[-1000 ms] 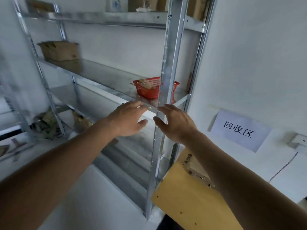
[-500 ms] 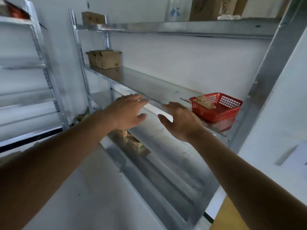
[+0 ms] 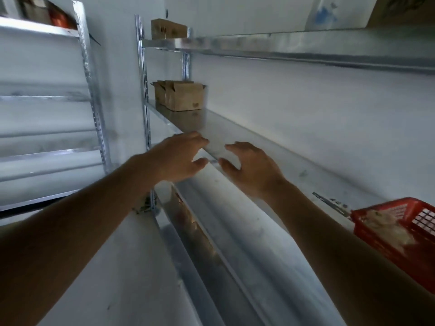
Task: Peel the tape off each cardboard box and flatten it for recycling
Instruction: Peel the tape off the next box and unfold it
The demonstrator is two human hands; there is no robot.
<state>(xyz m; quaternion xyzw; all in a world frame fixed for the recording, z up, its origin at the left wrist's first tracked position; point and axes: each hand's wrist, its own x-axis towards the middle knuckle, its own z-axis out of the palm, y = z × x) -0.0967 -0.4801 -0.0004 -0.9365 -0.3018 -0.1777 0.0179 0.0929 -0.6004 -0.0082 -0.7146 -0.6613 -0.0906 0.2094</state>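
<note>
Both hands are out over the front edge of the middle shelf (image 3: 247,137), left hand (image 3: 179,158) and right hand (image 3: 253,169) side by side, fingers loosely spread and gripping nothing. The cardboard boxes (image 3: 181,96) sit at the far left end of that shelf, well apart from the hands, flaps up. A red basket (image 3: 400,234) rests at the shelf's near right end, and another box (image 3: 168,29) stands one level above.

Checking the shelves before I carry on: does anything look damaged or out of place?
Nothing stands out. The open boxes sit upright at the shelf's far end; the red basket rests at the near end.
</note>
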